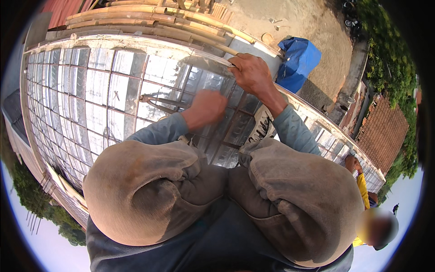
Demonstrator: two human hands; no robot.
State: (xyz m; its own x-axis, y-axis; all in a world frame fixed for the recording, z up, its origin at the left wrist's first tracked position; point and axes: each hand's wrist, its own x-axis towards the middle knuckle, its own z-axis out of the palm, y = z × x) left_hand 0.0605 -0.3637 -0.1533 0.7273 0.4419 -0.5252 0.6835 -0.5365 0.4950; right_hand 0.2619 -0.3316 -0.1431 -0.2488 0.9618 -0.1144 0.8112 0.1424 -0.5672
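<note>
Foil sheet (113, 90): shiny, laid over a grid of roof battens, spread ahead of the knees.
Right hand (251, 72): gripping the sheet's upper edge.
Left hand (206, 109): curled into a fist, blurred, above the sheet; contents cannot be told.
Pliers (158, 102): lying on the foil, left of the fist.
Bamboo poles (149, 20): stacked beyond the roof edge.
Blue tarp (299, 61): on the ground, right.

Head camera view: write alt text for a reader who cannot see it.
A person crouches over a shiny foil-covered roof grid, knees in dusty trousers filling the foreground. Their right hand grips the foil's upper edge; the left hand is a blurred fist beside pliers. Bamboo poles and a blue tarp lie beyond.
</note>
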